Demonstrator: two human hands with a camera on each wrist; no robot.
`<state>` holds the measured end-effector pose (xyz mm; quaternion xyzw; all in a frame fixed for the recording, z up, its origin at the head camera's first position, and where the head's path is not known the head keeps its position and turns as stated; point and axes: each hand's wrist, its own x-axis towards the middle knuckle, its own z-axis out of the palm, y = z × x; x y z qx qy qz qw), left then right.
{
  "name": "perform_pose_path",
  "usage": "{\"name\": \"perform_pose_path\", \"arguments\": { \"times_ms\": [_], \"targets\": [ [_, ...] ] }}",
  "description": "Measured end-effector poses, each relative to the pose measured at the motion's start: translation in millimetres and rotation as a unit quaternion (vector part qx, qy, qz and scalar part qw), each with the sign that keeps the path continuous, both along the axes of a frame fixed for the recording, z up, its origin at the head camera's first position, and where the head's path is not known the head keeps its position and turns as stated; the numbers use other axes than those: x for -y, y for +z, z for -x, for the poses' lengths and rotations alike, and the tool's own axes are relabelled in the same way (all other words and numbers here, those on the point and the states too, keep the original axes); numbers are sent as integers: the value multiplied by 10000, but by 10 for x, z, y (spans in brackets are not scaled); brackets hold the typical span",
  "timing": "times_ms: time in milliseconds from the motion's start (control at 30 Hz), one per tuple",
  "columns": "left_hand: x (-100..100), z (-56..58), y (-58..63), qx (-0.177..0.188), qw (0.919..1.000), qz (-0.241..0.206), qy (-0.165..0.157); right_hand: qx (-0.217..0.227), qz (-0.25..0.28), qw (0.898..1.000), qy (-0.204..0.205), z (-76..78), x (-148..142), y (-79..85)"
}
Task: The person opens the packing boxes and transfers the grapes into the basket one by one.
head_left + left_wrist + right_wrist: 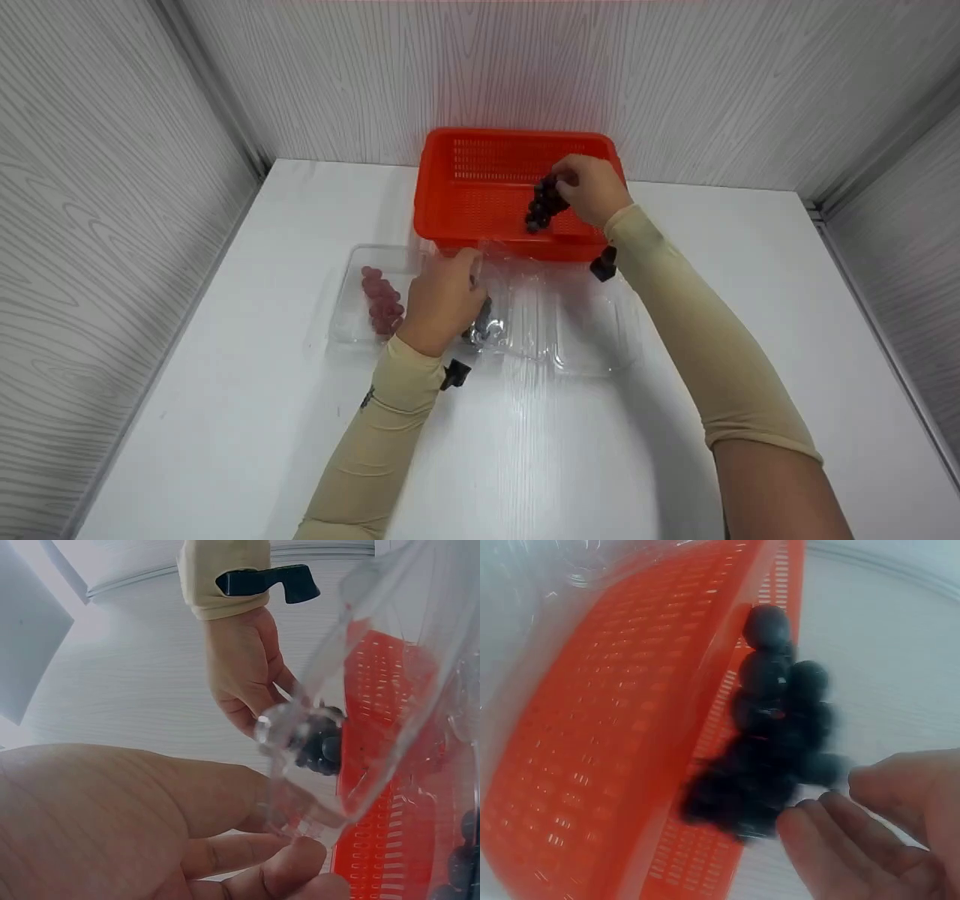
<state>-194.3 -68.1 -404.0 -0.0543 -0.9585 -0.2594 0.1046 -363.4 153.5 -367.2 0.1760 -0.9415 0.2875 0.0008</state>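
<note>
My right hand pinches a bunch of dark grapes by its upper end, over the red basket. In the right wrist view the bunch is blurred and stands beside the basket wall. My left hand pinches the edge of a clear plastic lid between thumb and fingers. The clear clamshell container lies in front of the basket. Inside its left part is a bunch of red grapes; more dark grapes are partly hidden by my left hand.
Clear plastic trays spread to the right, below my right forearm. The white table is bounded by pale wood-grain panels at the back and sides. The basket stands at the back edge, against the panel.
</note>
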Motion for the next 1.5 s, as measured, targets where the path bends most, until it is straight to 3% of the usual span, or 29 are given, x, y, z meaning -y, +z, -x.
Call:
{"name": "perform_pose_path", "arguments": {
  "times_ms": [233, 633, 800, 1033, 1167, 1367, 1500],
  "targets": [
    [-13, 10, -6, 169, 9998, -95, -41, -153, 252, 9993, 228, -209, -103, -17],
    [29, 36, -18, 228, 9996, -119, -76, -762, 902, 9888, 910, -1043, -275, -30],
    [30, 47, -17, 336, 9993, -128, -115, -913, 1218, 9821, 1114, -1272, -317, -49],
    [-20, 33, -11, 569, 9978, -24, -325, -995, 1314, 9814, 982, -1389, -411, -139],
    [-71, 37, -16, 769, 9954, -182, -551, -978, 1432, 9812, 846, -1397, -452, -175],
    [-165, 35, -54, 1301, 9851, -588, -957, -822, 1601, 9808, 756, -1386, -470, -269],
    [-239, 17, -98, 1445, 9803, -538, -1230, -759, 1579, 9817, 743, -1397, -471, -289]
  ]
}}
